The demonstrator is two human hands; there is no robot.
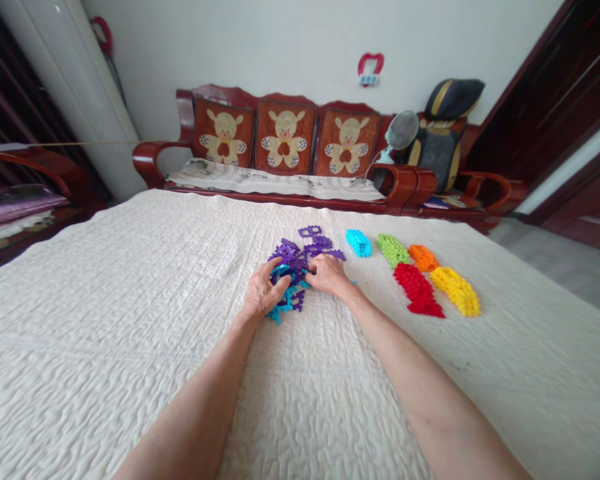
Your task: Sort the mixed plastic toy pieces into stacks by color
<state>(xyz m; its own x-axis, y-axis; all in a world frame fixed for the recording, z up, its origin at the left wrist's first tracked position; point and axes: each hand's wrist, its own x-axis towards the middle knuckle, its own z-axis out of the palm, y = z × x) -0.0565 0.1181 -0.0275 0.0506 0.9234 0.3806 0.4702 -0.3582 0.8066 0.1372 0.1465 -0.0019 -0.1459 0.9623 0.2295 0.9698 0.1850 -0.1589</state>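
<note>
A loose heap of flat purple interlocking plastic pieces (322, 241) lies on the quilted cloth, with light-blue interlocking pieces (279, 312) mixed in at its near side. My left hand (266, 289) is at the heap's left edge, thumb and fingers curved around light-blue and purple pieces. On the opposite side, my right hand (329, 275) has its fingers bent, thumb and forefinger closed at a purple piece. My fingers partly cover the pieces they touch, so their exact shapes are hidden.
Stacked pieces stand sorted by colour to the right: light blue (359, 243), green (393, 251), orange (423, 257), red (416, 288) and yellow (456, 291). A cream quilted cloth (130, 320) covers the surface. Beyond it are a wooden sofa (400, 190) and a small fan (403, 130).
</note>
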